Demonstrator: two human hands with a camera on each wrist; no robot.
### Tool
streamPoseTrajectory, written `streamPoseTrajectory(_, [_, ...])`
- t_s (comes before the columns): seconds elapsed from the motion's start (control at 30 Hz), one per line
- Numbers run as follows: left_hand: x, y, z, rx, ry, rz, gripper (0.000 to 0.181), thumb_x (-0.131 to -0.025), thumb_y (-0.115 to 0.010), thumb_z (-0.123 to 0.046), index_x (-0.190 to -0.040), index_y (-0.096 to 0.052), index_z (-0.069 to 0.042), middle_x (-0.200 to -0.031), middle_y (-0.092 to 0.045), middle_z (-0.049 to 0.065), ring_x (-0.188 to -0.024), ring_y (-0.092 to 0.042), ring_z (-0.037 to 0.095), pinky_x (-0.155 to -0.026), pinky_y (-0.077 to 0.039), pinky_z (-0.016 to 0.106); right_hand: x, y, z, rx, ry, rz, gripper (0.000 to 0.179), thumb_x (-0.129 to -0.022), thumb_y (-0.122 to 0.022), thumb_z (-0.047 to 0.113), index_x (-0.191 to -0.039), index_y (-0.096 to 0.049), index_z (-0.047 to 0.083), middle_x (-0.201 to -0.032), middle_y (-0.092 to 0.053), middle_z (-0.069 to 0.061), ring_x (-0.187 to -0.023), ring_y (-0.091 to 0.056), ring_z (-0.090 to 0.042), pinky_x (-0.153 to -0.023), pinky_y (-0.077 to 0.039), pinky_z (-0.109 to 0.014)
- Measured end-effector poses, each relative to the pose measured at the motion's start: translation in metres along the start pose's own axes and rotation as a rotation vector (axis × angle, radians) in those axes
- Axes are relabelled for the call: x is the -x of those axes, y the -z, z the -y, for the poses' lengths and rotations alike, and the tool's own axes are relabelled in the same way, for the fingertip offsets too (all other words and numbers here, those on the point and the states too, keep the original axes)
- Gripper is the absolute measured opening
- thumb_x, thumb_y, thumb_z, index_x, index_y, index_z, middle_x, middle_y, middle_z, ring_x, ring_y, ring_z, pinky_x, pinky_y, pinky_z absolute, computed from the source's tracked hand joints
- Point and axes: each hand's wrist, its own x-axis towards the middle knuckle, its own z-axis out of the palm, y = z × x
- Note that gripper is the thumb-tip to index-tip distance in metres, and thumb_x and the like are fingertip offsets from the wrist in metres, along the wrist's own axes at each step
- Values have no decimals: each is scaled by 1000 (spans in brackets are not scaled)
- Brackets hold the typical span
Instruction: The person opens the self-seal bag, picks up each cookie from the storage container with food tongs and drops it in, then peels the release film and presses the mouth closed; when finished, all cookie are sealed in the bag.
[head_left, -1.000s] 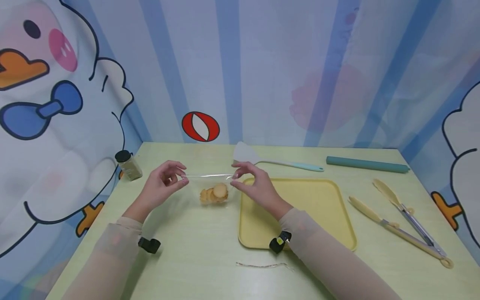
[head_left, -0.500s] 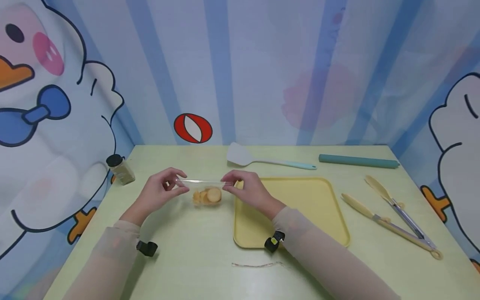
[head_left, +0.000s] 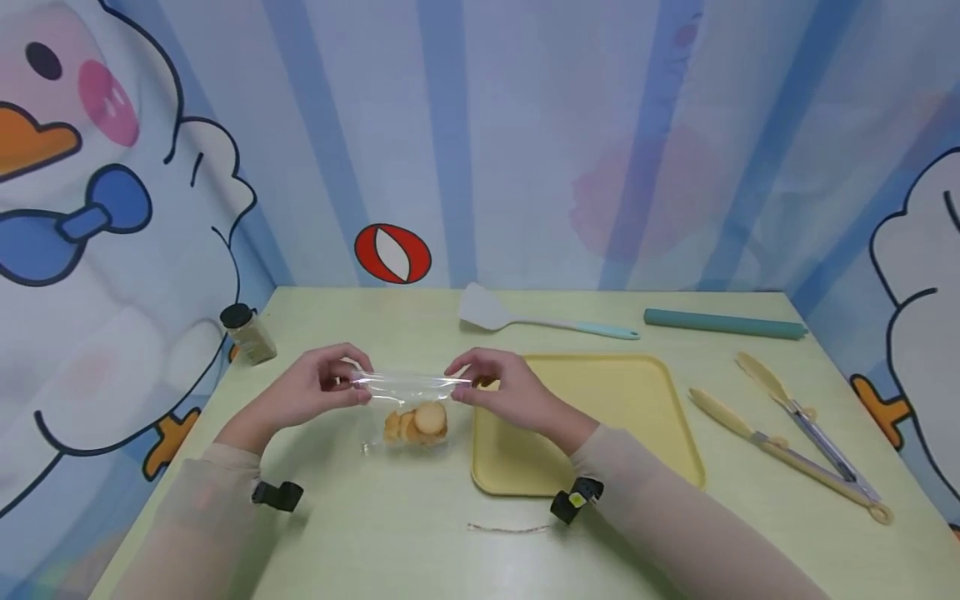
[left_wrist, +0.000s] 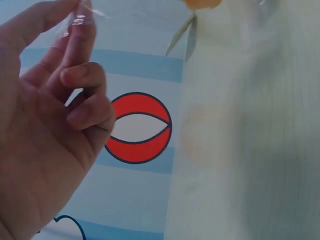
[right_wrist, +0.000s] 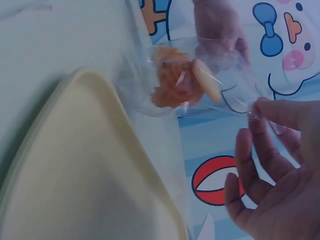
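A clear plastic bag [head_left: 408,387] hangs between my two hands, with several round golden biscuits [head_left: 430,418] at its bottom. My left hand [head_left: 318,386] pinches one top corner of the bag between thumb and fingers. The opposite corner is pinched by my right hand [head_left: 506,387], above the left edge of the yellow tray [head_left: 615,417]. In the right wrist view the biscuits [right_wrist: 180,82] lie bunched inside the bag, and the thumb and fingertips of the right hand [right_wrist: 280,165] meet at its edge. The left wrist view shows the left hand [left_wrist: 55,110] holding the film at the top.
Behind the tray lie a spatula [head_left: 555,323] and a teal rod [head_left: 723,323]. Tongs [head_left: 787,467] rest spread at the right. A jar with a black lid [head_left: 251,335] stands at the back left. A thin twist tie [head_left: 510,529] lies in front.
Both hands have come slightly nearer the front with the bag. The bag now shows more of its face, with the biscuits lower below its top edge. The head view has shifted a little.
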Motion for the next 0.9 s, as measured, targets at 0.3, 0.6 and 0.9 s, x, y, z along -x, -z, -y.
streamPoseTrajectory(0.3, [-22, -1, 27, -114, 73, -7, 35, -96, -76, -27, -123, -62, -11, -93, -70, 6, -80, -56, 22, -69, -45, 27, -22, -4, -23, 124, -56, -37, 24, -95, -76, 15, -119, -71, 10, -98, -76, -3, -86, -65, -14, -76, -52, -28])
streamPoseTrajectory(0.6, [-40, -3, 46, -209, 131, -88, 31, -95, -76, -30, -120, -66, -15, -109, -66, 6, -96, -54, 23, -75, -47, 31, -38, -2, -35, 264, -100, -15, 25, -94, -75, 9, -119, -71, 9, -106, -75, -9, -88, -68, -21, -79, -54, -30])
streamPoseTrajectory(0.9, [-50, -6, 50, -243, 138, -129, 28, -96, -74, -22, -121, -64, -11, -113, -69, 10, -93, -56, 24, -77, -47, 33, -34, 4, -40, 396, -150, -5, 31, -92, -78, 14, -122, -72, 14, -120, -68, -10, -87, -64, -15, -81, -52, -31])
